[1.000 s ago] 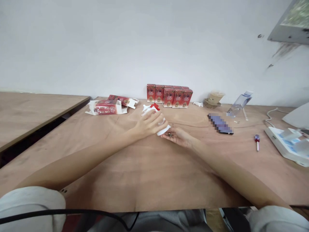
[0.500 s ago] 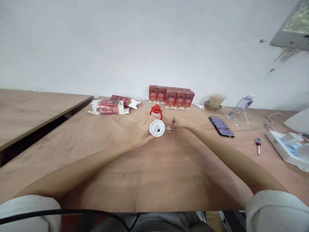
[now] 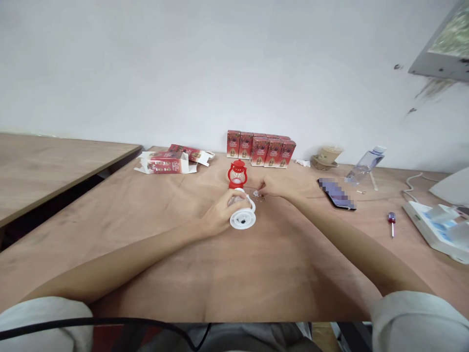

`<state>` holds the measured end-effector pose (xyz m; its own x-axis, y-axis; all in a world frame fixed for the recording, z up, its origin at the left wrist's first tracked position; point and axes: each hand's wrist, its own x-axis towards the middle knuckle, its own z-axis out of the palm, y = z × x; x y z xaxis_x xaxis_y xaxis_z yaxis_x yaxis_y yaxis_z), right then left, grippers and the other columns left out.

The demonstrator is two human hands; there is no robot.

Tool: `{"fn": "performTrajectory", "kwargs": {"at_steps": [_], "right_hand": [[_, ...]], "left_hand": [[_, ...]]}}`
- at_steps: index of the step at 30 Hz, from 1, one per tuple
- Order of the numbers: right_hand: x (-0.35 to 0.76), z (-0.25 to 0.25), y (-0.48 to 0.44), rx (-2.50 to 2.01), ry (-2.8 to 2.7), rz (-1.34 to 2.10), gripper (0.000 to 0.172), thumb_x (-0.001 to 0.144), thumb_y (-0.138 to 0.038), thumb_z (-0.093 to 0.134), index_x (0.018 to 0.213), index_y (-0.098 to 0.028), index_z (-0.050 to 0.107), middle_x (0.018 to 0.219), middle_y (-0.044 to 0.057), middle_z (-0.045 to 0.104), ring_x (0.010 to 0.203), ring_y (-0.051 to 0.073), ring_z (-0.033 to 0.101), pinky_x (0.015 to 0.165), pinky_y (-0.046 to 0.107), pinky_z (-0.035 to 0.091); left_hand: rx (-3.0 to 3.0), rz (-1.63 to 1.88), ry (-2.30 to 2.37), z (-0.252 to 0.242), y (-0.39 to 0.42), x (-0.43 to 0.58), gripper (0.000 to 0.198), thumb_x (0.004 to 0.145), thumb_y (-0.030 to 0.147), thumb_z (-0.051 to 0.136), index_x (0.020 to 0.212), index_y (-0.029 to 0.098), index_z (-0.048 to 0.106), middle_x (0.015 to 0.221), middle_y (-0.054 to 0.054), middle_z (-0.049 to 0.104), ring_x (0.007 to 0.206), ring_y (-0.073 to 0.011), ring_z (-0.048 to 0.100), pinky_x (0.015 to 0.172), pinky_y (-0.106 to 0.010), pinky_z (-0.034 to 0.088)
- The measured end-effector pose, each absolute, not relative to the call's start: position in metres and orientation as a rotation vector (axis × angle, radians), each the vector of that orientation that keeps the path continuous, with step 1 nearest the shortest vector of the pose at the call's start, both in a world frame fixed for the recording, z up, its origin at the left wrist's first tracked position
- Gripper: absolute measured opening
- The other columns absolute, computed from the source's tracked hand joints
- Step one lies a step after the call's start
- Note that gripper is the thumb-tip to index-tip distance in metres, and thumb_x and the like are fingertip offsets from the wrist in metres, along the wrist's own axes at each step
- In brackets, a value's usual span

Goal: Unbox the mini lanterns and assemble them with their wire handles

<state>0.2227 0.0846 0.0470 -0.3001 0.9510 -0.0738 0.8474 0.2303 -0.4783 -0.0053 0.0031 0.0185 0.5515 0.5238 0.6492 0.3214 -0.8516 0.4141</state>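
My left hand [image 3: 225,208] is wrapped round a white lantern [image 3: 242,219], which tilts so that its round base faces me. A small dark spot shows in the middle of that base. Just behind it a red lantern [image 3: 238,175] with a clear middle stands upright on the table. To the right, my right hand [image 3: 270,187] rests low over the tabletop with its fingers drawn together. At its fingertips lie small whitish bits [image 3: 256,194], too small to name; whether the fingers hold one is hidden.
Several red boxes [image 3: 259,150] stand against the wall. Opened red boxes [image 3: 166,162] lie at the left. On the right are a phone [image 3: 336,193], a lidded cup [image 3: 329,154], a tilted clear bottle [image 3: 366,164], a screwdriver [image 3: 392,224] and a power strip [image 3: 432,230].
The white lantern has come nearer to me and slightly right in my left hand, and its handle now shows. More of the red lantern is visible. My right hand has hardly moved.
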Motion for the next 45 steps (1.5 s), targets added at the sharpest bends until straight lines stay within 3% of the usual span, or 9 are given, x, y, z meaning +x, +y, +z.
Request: {"fn": "performTrajectory", "kwargs": {"at_steps": [4,7,12,18,24,29,37,42,45], "right_hand": [[0.222,0.057,0.068,-1.646,-2.099,0.714,0.033,0.085,-0.041,0.051,0.086,-0.012,0.068,0.077,0.008,0.070,0.068,0.015,0.063,0.061,0.024,0.049],[0.218,0.064,0.042,-1.374,-1.962,1.135,0.047,0.090,-0.053,0.038,0.104,-0.016,0.063,0.101,0.011,0.067,0.079,0.015,0.065,0.067,0.026,0.053],[0.216,0.071,0.007,-0.923,-1.887,1.599,0.051,0.071,-0.043,0.072,0.116,-0.025,0.055,0.108,0.003,0.064,0.085,0.012,0.061,0.072,0.025,0.051],[0.250,0.092,0.032,-1.069,-1.867,1.191,0.043,0.066,-0.033,0.076,0.103,-0.023,0.060,0.103,0.003,0.064,0.091,0.017,0.061,0.078,0.032,0.050],[0.278,0.084,0.092,-1.177,-1.756,0.482,0.040,0.062,-0.031,0.075,0.097,-0.020,0.060,0.099,0.004,0.063,0.091,0.020,0.058,0.083,0.039,0.046],[0.260,0.067,0.120,-1.229,-1.894,0.469,0.037,0.062,-0.033,0.072,0.094,-0.018,0.060,0.098,0.005,0.064,0.089,0.020,0.058,0.084,0.038,0.046],[0.255,0.099,0.134,-1.246,-1.960,0.342,0.053,0.085,-0.060,0.041,0.108,-0.017,0.059,0.113,0.009,0.063,0.104,0.021,0.056,0.093,0.036,0.042],[0.255,0.111,0.163,-1.567,-2.015,-0.241,0.047,0.089,-0.037,0.040,0.129,-0.013,0.047,0.131,0.017,0.053,0.124,0.030,0.042,0.103,0.048,0.032],[0.252,0.104,0.179,-1.734,-2.171,-0.392,0.063,0.082,-0.022,0.048,0.141,-0.010,0.029,0.140,0.019,0.043,0.134,0.032,0.030,0.106,0.056,0.022]], "left_hand": [[2.632,1.034,0.538,0.018,0.003,-0.005,0.019,0.090,0.030,0.049,0.104,0.022,0.060,0.110,-0.006,0.065,0.104,-0.0186,0.062,0.096,-0.036,0.048],[2.865,0.994,0.274,0.019,0.006,-0.004,0.020,0.091,0.017,0.047,0.099,0.025,0.063,0.109,-0.004,0.068,0.112,-0.0161,0.059,0.107,-0.038,0.040],[3.390,0.978,0.005,0.017,0.009,0.000,0.028,0.092,0.016,0.047,0.111,0.031,0.061,0.118,0.001,0.066,0.121,-0.0142,0.053,0.111,-0.037,0.035],[3.534,1.160,0.094,0.023,0.000,0.003,0.046,0.091,0.008,0.043,0.133,0.026,0.045,0.137,-0.002,0.051,0.134,-0.0149,0.039,0.116,-0.037,0.025],[3.390,0.862,0.279,0.010,0.006,0.007,0.041,0.090,0.005,0.035,0.125,0.019,0.052,0.132,-0.007,0.055,0.128,-0.0167,0.046,0.112,-0.040,0.032],[3.109,0.510,0.583,0.005,0.008,0.005,0.026,0.087,0.010,0.044,0.105,0.017,0.061,0.109,-0.006,0.066,0.101,-0.0175,0.063,0.091,-0.031,0.051],[2.975,0.467,0.678,0.009,0.006,0.006,0.026,0.084,0.008,0.045,0.103,0.019,0.060,0.108,-0.005,0.064,0.098,-0.0181,0.062,0.083,-0.028,0.050],[2.992,0.443,0.701,0.011,0.006,0.006,0.026,0.084,0.008,0.045,0.103,0.018,0.059,0.107,-0.005,0.064,0.096,-0.0182,0.062,0.080,-0.027,0.049],[3.005,0.422,0.705,0.013,0.004,0.006,0.025,0.084,0.008,0.046,0.103,0.018,0.059,0.107,-0.005,0.064,0.097,-0.0180,0.061,0.081,-0.027,0.049]]}}
